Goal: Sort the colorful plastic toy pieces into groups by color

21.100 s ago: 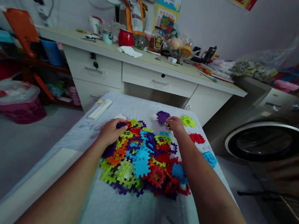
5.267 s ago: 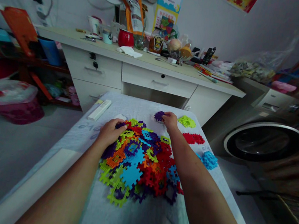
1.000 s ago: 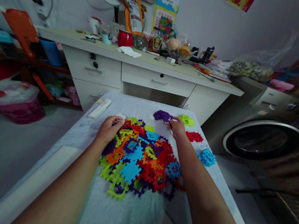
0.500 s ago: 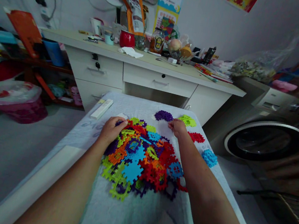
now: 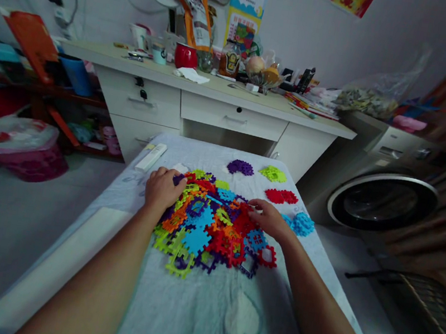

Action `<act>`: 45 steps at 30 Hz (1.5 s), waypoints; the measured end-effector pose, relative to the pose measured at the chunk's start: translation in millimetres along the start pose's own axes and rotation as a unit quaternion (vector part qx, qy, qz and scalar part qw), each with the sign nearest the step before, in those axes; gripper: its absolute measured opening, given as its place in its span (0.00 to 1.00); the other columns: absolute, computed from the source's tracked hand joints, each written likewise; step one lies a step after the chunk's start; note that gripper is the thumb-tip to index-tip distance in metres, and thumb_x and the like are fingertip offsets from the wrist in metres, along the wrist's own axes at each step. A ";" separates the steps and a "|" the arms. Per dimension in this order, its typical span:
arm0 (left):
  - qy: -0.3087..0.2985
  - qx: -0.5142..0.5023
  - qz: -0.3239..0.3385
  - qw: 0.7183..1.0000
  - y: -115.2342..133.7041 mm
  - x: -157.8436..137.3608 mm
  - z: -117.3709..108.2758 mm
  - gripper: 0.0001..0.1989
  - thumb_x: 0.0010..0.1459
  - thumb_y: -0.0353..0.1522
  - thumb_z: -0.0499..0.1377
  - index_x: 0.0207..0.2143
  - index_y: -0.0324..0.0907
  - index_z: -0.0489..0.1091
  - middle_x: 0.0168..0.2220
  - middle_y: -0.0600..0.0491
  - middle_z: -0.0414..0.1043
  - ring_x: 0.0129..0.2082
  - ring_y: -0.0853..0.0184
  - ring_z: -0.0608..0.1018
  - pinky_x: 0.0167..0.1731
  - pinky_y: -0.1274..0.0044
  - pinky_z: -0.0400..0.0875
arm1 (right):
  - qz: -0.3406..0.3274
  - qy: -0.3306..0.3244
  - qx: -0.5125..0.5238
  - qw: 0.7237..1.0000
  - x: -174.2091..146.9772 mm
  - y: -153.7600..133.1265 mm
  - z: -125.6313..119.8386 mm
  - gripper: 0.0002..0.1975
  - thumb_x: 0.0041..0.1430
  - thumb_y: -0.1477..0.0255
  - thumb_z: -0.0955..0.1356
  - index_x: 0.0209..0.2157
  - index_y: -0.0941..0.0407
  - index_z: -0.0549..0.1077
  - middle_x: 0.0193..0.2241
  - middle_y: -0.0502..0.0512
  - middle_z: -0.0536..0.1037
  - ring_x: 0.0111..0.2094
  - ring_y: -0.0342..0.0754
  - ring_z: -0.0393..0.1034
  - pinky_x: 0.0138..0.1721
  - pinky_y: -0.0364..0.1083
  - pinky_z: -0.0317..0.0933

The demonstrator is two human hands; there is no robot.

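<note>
A heap of flat, toothed plastic building pieces (image 5: 197, 239) in blue, red, orange, purple and lime green lies on the cloth-covered table. At its far left edge, my left hand (image 5: 161, 188) is closed on a purple toothed piece (image 5: 179, 179). My right hand (image 5: 269, 219) is over the heap's right side, fingers stretched and thumb apart, close to red pieces (image 5: 243, 221). Beyond it sit small single-colour groups: purple pieces (image 5: 240, 167), lime green pieces (image 5: 273, 173), red pieces (image 5: 281, 196) and blue pieces (image 5: 302, 224). My right wrist is near the blue group.
A white box (image 5: 151, 157) lies at the table's far left. Behind stands a white desk (image 5: 231, 116) with jars, a red pot (image 5: 186, 56) and papers. A washing machine (image 5: 383, 198) is at the right, a lined pink bin (image 5: 14, 145) at the left.
My right hand has moved from beside the purple group back toward me, to the heap's right side. My left hand stays at the heap's left edge. The view has shifted slightly.
</note>
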State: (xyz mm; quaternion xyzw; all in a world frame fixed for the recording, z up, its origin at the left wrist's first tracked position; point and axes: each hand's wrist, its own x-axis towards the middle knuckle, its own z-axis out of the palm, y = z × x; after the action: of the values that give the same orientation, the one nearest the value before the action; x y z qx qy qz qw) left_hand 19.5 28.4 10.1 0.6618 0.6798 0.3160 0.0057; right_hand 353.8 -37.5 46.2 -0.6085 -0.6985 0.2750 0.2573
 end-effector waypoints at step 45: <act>-0.074 -0.128 -0.131 0.980 -5.3 -52.5 -27.8 0.22 0.49 0.43 0.60 0.47 0.48 0.73 0.52 0.45 0.65 0.58 0.48 0.66 0.61 0.56 0.56 | 0.190 0.175 -0.300 0.918 40.4 84.2 -96.0 0.18 0.53 0.79 0.68 0.47 0.55 0.77 0.48 0.64 0.76 0.49 0.61 0.69 0.48 0.57 0.62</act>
State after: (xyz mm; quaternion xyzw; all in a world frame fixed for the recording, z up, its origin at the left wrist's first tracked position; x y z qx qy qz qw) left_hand 9.4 -30.4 8.5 0.5822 0.7124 0.3472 0.1815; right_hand 475.0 18.5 57.2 -0.8169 -0.5631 -0.0147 0.1240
